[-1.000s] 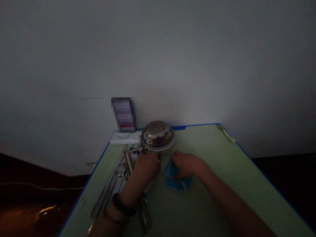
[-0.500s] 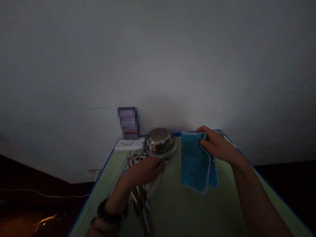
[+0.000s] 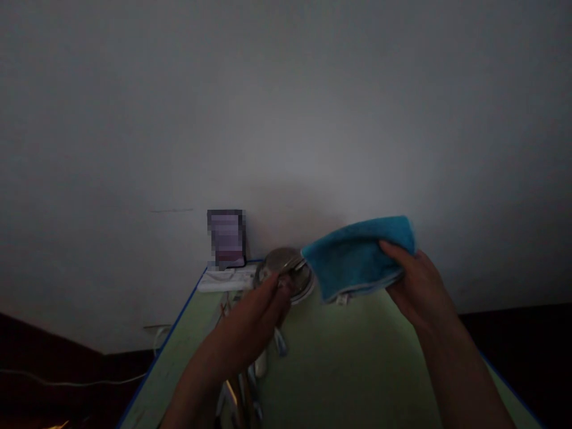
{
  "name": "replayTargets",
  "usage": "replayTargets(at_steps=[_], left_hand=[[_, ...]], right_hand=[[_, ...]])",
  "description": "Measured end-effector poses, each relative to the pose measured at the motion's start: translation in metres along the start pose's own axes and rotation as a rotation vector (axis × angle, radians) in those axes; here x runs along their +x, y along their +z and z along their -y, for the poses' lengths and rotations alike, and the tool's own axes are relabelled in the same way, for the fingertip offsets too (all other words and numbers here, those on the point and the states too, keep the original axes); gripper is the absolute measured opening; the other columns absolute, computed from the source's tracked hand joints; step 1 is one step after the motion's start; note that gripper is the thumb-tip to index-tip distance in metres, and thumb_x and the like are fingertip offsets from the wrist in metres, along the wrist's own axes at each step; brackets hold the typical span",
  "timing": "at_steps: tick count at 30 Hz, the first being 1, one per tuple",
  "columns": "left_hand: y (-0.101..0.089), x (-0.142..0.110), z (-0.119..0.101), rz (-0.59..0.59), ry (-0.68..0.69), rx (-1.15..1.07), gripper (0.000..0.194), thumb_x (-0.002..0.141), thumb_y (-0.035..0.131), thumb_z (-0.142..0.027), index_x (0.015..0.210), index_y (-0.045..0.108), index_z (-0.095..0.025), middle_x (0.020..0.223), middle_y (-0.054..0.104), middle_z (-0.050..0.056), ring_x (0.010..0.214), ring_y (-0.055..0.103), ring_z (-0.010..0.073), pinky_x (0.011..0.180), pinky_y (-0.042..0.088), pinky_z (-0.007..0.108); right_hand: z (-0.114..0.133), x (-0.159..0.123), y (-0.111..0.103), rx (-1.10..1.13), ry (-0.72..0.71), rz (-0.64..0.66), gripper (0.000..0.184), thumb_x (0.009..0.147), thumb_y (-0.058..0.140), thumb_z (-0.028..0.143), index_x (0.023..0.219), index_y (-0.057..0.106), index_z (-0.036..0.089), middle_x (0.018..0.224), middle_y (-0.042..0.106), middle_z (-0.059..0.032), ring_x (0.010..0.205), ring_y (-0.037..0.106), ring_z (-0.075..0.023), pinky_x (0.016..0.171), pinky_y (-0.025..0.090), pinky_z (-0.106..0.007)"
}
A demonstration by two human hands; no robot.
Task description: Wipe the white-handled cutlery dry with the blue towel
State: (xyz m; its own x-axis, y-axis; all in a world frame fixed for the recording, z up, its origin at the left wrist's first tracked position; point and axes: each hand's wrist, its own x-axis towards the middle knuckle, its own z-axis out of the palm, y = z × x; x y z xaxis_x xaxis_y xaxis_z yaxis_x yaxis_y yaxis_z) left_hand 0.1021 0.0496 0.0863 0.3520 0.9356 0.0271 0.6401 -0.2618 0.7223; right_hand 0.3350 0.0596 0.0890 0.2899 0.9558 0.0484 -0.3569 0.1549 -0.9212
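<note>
My left hand [image 3: 263, 307] is closed round a metal fork [image 3: 295, 263]; its tines point up and right, and a shiny handle end shows below the fingers. Behind them sits an upturned steel bowl [image 3: 281, 257], partly covered by the hand and fork. My right hand [image 3: 413, 286] grips a folded blue cloth [image 3: 357, 256] with a pale edge, thumb on top. The cloth is raised above the table, its left corner close to the fork's tines; whether they touch I cannot tell.
Assorted cutlery [image 3: 241, 396] lies on the pale green table [image 3: 348, 369], partly under my left forearm. A white power strip [image 3: 223, 280] lies at the back left, with a blurred upright phone-like screen [image 3: 227, 238] behind it. The wall [image 3: 313, 119] rises beyond the table.
My right hand has lifted the cloth from the table and swung it up, with its free end now toward the left. My left hand has picked up the fork and raised it before the bowl.
</note>
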Motion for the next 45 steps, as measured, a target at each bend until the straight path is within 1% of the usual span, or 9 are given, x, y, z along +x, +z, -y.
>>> replayTargets(at_steps=[4, 10, 15, 18, 23, 28, 34, 41, 45], left_hand=[[-0.003, 0.001, -0.002, 0.091, -0.005, 0.011, 0.034, 0.092, 0.03, -0.041, 0.078, 0.052, -0.02, 0.053, 0.047, -0.005, 0.046, 0.044, 0.0111, 0.043, 0.033, 0.021], [-0.002, -0.006, -0.014, 0.012, 0.025, 0.066, 0.042, 0.093, 0.028, -0.044, 0.065, 0.048, -0.02, 0.055, 0.049, -0.003, 0.052, 0.048, 0.0124, 0.046, 0.032, 0.022], [0.0, -0.019, -0.017, -0.026, 0.037, 0.01, 0.026, 0.09, 0.034, -0.036, 0.095, 0.056, -0.024, 0.085, 0.063, 0.0, 0.077, 0.058, 0.0167, 0.067, 0.044, 0.026], [-0.003, -0.021, -0.01, 0.108, 0.105, -0.085, 0.026, 0.091, 0.036, -0.032, 0.114, 0.048, -0.028, 0.101, 0.062, 0.0, 0.089, 0.057, 0.015, 0.078, 0.045, 0.024], [-0.01, -0.013, -0.002, 0.28, 0.132, -0.187, 0.029, 0.096, 0.029, -0.033, 0.096, 0.056, -0.022, 0.079, 0.063, -0.001, 0.067, 0.058, 0.0115, 0.062, 0.046, 0.02], [-0.01, -0.009, -0.002, 0.107, 0.008, -0.002, 0.028, 0.094, 0.031, -0.037, 0.097, 0.053, -0.02, 0.061, 0.055, -0.004, 0.049, 0.051, 0.0107, 0.048, 0.04, 0.02], [-0.013, -0.014, -0.001, 0.085, 0.17, -0.066, 0.024, 0.093, 0.037, -0.032, 0.11, 0.049, -0.021, 0.088, 0.06, 0.002, 0.077, 0.056, 0.0139, 0.068, 0.045, 0.023], [-0.013, -0.012, -0.002, 0.048, 0.108, -0.005, 0.028, 0.092, 0.039, -0.037, 0.113, 0.05, -0.022, 0.071, 0.062, -0.003, 0.06, 0.056, 0.0116, 0.056, 0.042, 0.022], [-0.015, -0.015, -0.009, -0.028, 0.127, 0.031, 0.026, 0.089, 0.045, -0.039, 0.103, 0.058, -0.022, 0.067, 0.062, -0.003, 0.059, 0.057, 0.0125, 0.056, 0.043, 0.022]], right_hand=[[-0.002, -0.001, 0.006, 0.056, 0.035, 0.025, 0.023, 0.073, 0.067, 0.034, 0.089, 0.066, 0.019, 0.086, 0.072, -0.0032, 0.088, 0.066, -0.0227, 0.077, 0.053, -0.037], [0.0, -0.017, 0.01, 0.062, 0.205, 0.17, 0.034, 0.073, 0.066, 0.044, 0.095, 0.066, 0.018, 0.092, 0.072, -0.0066, 0.095, 0.065, -0.0245, 0.078, 0.055, -0.037], [0.0, -0.017, 0.01, 0.057, 0.219, 0.056, 0.038, 0.073, 0.066, 0.046, 0.098, 0.064, 0.017, 0.094, 0.072, -0.0087, 0.098, 0.064, -0.0267, 0.079, 0.055, -0.04], [-0.001, -0.013, 0.009, 0.072, 0.148, 0.016, 0.037, 0.075, 0.063, 0.045, 0.101, 0.062, 0.017, 0.101, 0.07, -0.0092, 0.102, 0.062, -0.0266, 0.082, 0.054, -0.04], [-0.002, -0.011, 0.007, 0.122, 0.093, 0.011, 0.036, 0.076, 0.063, 0.042, 0.101, 0.062, 0.017, 0.111, 0.066, -0.0095, 0.107, 0.059, -0.0265, 0.085, 0.053, -0.039], [-0.001, -0.011, 0.006, 0.183, 0.097, 0.015, 0.035, 0.08, 0.057, 0.045, 0.104, 0.061, 0.02, 0.118, 0.063, -0.0066, 0.108, 0.059, -0.0251, 0.082, 0.055, -0.04], [-0.001, -0.01, 0.005, 0.151, 0.121, 0.067, 0.031, 0.08, 0.059, 0.042, 0.102, 0.06, 0.021, 0.112, 0.066, -0.0054, 0.098, 0.064, -0.0248, 0.076, 0.056, -0.041], [0.006, -0.009, -0.01, -0.032, -0.071, -0.144, 0.03, 0.076, 0.061, 0.044, 0.093, 0.06, 0.019, 0.09, 0.07, -0.0055, 0.091, 0.065, -0.0247, 0.075, 0.053, -0.038], [0.007, -0.015, -0.018, -0.415, -0.279, -0.139, 0.026, 0.079, 0.056, 0.046, 0.078, 0.062, 0.021, 0.071, 0.067, -0.0005, 0.076, 0.064, -0.0209, 0.071, 0.05, -0.033]])
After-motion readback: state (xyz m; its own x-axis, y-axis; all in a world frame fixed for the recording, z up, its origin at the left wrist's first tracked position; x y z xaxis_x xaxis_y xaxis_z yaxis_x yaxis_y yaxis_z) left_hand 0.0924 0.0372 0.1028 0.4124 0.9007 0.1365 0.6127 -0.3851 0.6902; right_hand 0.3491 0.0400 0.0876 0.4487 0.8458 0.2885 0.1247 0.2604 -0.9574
